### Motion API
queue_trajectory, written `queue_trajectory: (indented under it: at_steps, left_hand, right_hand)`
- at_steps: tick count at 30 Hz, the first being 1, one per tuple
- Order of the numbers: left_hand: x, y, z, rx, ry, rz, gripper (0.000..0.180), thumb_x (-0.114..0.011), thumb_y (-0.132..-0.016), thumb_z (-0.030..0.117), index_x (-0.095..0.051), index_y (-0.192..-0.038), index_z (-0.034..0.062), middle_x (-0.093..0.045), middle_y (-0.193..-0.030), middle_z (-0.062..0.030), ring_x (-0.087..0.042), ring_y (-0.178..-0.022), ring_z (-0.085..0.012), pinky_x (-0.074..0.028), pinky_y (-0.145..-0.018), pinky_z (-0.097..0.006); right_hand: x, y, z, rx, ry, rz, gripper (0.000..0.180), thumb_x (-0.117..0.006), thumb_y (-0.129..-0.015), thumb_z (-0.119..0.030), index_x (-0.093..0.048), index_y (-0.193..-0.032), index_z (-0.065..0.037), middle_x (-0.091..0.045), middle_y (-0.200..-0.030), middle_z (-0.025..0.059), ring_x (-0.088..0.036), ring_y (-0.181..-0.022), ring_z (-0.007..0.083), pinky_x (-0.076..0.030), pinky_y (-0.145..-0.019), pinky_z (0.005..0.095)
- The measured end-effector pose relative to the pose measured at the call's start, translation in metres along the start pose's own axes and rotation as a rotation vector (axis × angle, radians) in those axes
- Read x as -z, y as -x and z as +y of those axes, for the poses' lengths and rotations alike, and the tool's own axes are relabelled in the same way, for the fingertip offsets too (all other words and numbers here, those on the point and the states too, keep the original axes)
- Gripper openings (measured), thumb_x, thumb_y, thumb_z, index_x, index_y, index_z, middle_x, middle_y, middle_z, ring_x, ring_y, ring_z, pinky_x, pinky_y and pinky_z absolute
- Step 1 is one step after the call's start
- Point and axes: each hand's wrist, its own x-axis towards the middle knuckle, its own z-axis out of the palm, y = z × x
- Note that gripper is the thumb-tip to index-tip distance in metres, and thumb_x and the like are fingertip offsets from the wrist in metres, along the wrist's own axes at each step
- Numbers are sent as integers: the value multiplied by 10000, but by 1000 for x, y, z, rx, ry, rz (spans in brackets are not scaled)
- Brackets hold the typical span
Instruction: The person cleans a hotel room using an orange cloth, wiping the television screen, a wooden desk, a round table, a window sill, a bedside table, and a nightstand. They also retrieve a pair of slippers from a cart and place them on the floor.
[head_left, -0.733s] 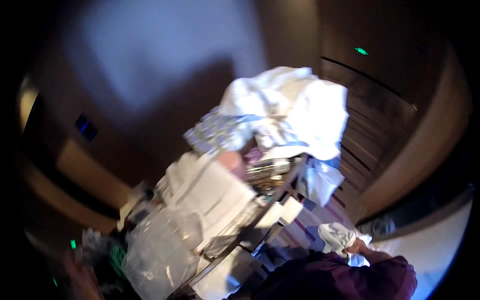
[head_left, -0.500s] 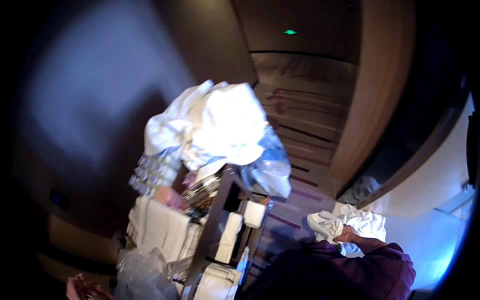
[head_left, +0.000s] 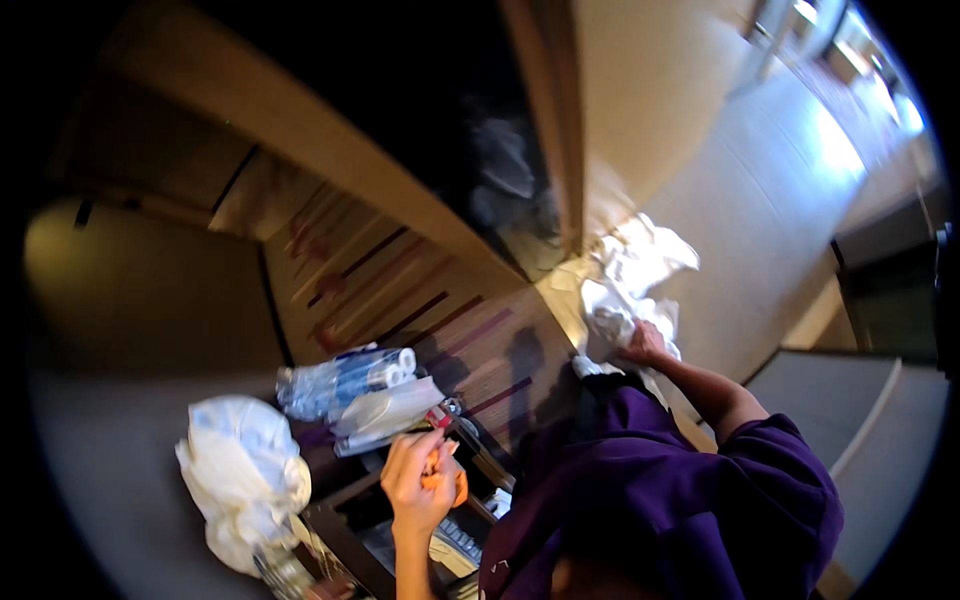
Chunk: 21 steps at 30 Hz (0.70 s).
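My right hand (head_left: 645,343) is closed on crumpled white cloth (head_left: 622,308), low beside the doorway. More white cloth (head_left: 650,258) lies bunched just beyond it. My left hand (head_left: 412,482) is raised over the cart (head_left: 335,535), its fingers curled round a soft orange thing (head_left: 450,478) whose kind I cannot make out. A small red thing (head_left: 438,417) shows just past its fingertips; whether the hand touches it, I cannot tell.
A stuffed white bag (head_left: 235,480) hangs at the cart's left. White rolls in blue clear wrapping (head_left: 350,383) lie at its far end, next to a pale plastic package (head_left: 390,412). A wooden door frame (head_left: 400,190) rises beyond, by striped carpet (head_left: 400,290).
My view has swung to the right, bringing the doorway and pale floor into sight. My left hand has come into clear view above the cart. My right hand still grips white cloth.
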Motion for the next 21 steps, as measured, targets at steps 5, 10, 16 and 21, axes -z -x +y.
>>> queue_trajectory:
  at_steps: [5, 10, 16, 21]
  left_hand:
    - [-80, -62, -4, -184, 147, -356, 280, -710, -757, -76, -669, -1021, 7, -655, -894, -143, -638, -790, -339, -525, -701, -404]
    - [-122, -112, -16, -287, 301, -514, 282, -701, -764, -73, -662, -1034, -2, -656, -889, -150, -645, -795, -339, -527, -702, -398]
    - [-169, -156, -34, -420, 295, -619, 249, -702, -770, -55, -661, -1006, 13, -658, -888, -157, -653, -809, -338, -536, -713, -400]
    - [-216, -188, -27, -504, 416, -735, 240, -701, -780, -43, -666, -1010, 17, -666, -908, -156, -657, -838, -342, -536, -745, -407]
  right_hand:
    - [39, -1, 3, -159, -209, 134, 761, -797, -607, -457, -602, -1199, -20, -647, -1133, 244, -608, -1106, 408, -505, -934, 488]
    - [60, -49, -8, -359, -352, 359, 745, -777, -631, -411, -586, -1251, -46, -633, -1143, 244, -588, -1124, 414, -476, -981, 487]
    - [82, -104, -68, -559, -314, 552, 875, -785, -672, -431, -417, -1362, -39, -565, -1216, 251, -528, -1195, 402, -429, -1024, 531]
    - [57, -139, -19, -237, -551, 379, 965, -771, -769, -610, -420, -1452, -25, -476, -1460, 290, -464, -1349, 445, -391, -1115, 492]
